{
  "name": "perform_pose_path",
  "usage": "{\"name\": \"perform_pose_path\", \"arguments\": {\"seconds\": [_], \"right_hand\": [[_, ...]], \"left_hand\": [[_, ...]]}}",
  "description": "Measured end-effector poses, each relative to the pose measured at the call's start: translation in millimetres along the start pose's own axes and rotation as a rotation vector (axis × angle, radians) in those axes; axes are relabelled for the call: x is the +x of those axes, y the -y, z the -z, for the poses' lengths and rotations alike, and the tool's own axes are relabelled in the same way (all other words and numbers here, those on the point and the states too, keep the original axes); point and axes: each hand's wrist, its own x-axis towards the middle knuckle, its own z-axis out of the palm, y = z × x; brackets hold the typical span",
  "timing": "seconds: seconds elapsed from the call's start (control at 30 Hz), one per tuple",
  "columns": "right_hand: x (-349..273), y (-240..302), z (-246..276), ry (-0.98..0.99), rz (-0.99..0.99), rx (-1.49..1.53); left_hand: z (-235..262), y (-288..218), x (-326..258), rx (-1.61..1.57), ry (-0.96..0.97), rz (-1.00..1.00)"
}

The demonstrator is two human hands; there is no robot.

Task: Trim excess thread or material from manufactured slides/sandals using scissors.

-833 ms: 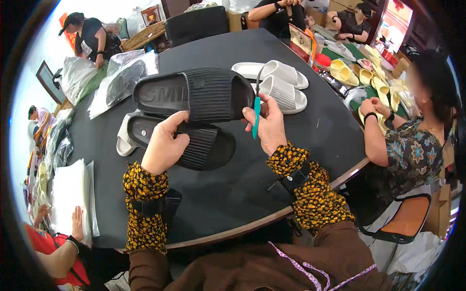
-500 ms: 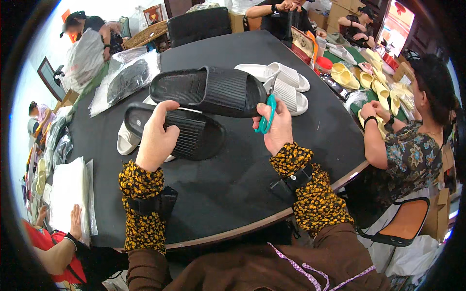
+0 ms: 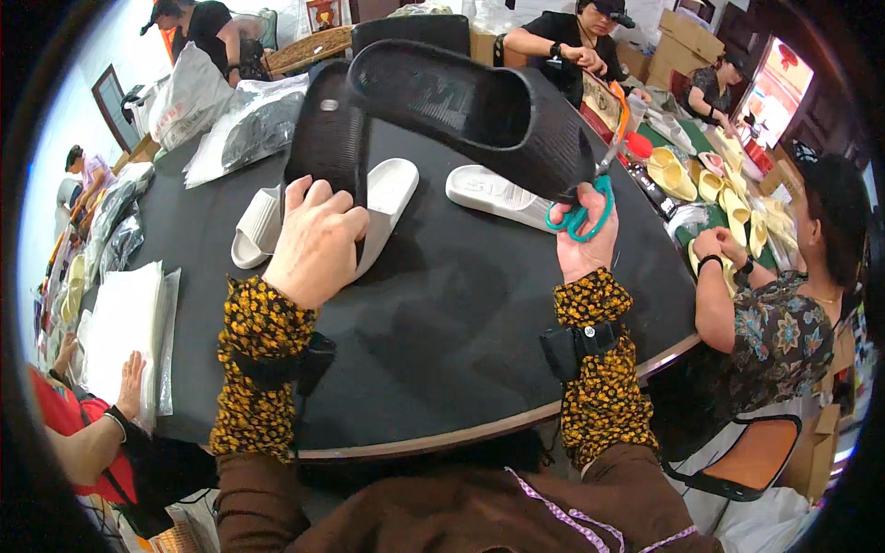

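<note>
My left hand (image 3: pixel 313 241) is closed round the near end of a black slide sandal (image 3: pixel 324 138), which stands tilted up away from the table. A second black slide sandal (image 3: pixel 544 134) is raised in my right hand (image 3: pixel 588 244), gripped at its toe end, its heel overlapping the first sandal. Teal-handled scissors (image 3: pixel 604 205) hang on the fingers of that same hand, their blades mostly hidden. Below lie white slide sandals: one with a ribbed strap (image 3: pixel 255 229) left of my left hand, a white sole (image 3: pixel 395 184) right of it, and another white slide (image 3: pixel 489 198) partly covered by the raised black one.
The dark table (image 3: pixel 442 369) curves round in front of me. Plastic-wrapped footwear (image 3: pixel 253 124) lies at the far left, a stack of clear bags (image 3: pixel 120 323) at the near left. Yellow shoes (image 3: pixel 733 212) cover a green surface to the right. Several people work around the table.
The left hand has taken hold of the black slide that lay on the table and lifted it. The other black slide has tilted and risen to the right with my right hand.
</note>
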Motion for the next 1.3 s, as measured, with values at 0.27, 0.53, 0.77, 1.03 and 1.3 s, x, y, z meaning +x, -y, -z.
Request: {"name": "perform_pose_path", "arguments": {"seconds": [0.27,0.53,0.77,1.03,1.3], "right_hand": [[2.3,5.1,1.2,0.005,-0.076,-0.078],[5.7,-6.4,11.0,0.028,-0.104,-0.361],[-0.1,-4.8,3.7,0.155,-0.145,-0.498],[-9.4,-19.5,4.2,0.268,-0.244,-0.502],[-14.6,-25.3,1.6,0.317,-0.328,-0.495]], "left_hand": [[7.7,17.6,-18.1,0.116,0.159,-0.201],[-6.9,28.4,-60.6,-0.225,0.083,-0.15],[-23.1,66.9,-120.7,-0.321,-0.07,0.517],[-24.5,70.4,-136.0,-0.857,0.3,1.103],[-14.7,52.1,-134.6,-1.277,0.256,1.213]]}}
